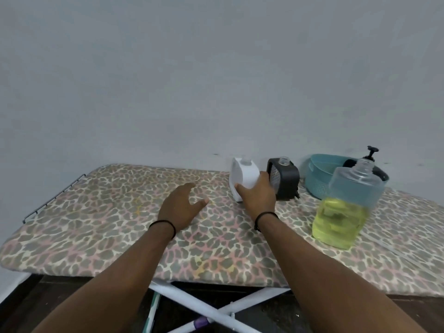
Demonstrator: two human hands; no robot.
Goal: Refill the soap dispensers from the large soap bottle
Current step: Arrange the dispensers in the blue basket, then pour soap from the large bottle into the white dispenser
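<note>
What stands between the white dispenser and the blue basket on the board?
In the head view, the black dispenser stands between the white dispenser, which the right hand grips, and the blue basket.

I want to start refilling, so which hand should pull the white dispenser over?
Right. The right hand already grips the white dispenser; the left hand hovers open beside it over the ironing board, holding nothing.
</note>
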